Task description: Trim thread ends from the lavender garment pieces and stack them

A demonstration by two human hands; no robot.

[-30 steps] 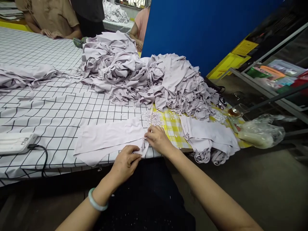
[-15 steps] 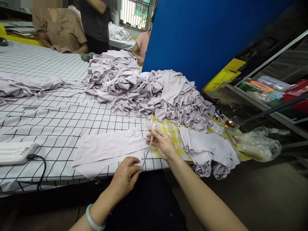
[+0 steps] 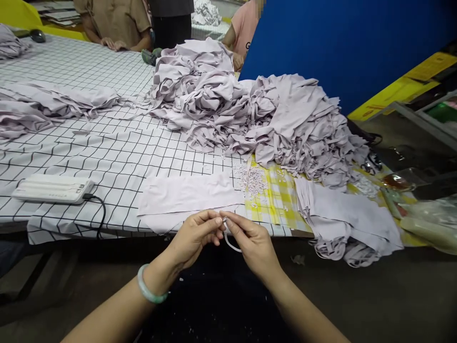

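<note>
In front of me at the table edge, my left hand (image 3: 200, 236) and my right hand (image 3: 253, 240) meet fingertip to fingertip, both pinching a narrow pale fabric strap (image 3: 233, 246). The strap hangs in a short loop below the right fingers. A small greyish bit shows between the fingertips; I cannot make out what it is. Just beyond my left hand a pale lilac fabric piece (image 3: 189, 194) lies flat. To the right of my right hand is a stack of similar fabric pieces (image 3: 352, 216), its looped straps hanging over the edge.
Two big heaps of lilac fabric, a left heap (image 3: 203, 90) and a right heap (image 3: 303, 124), stand behind. Small white scraps (image 3: 254, 182) lie scattered before them. A white power bank (image 3: 53, 188) with a black cable sits left. A blue panel (image 3: 321, 38) rises behind; people sit and stand opposite.
My hands have come together, and the strap that was stretched between them is now bunched into a loop. The view has shifted, so the table things appear further right and higher.
</note>
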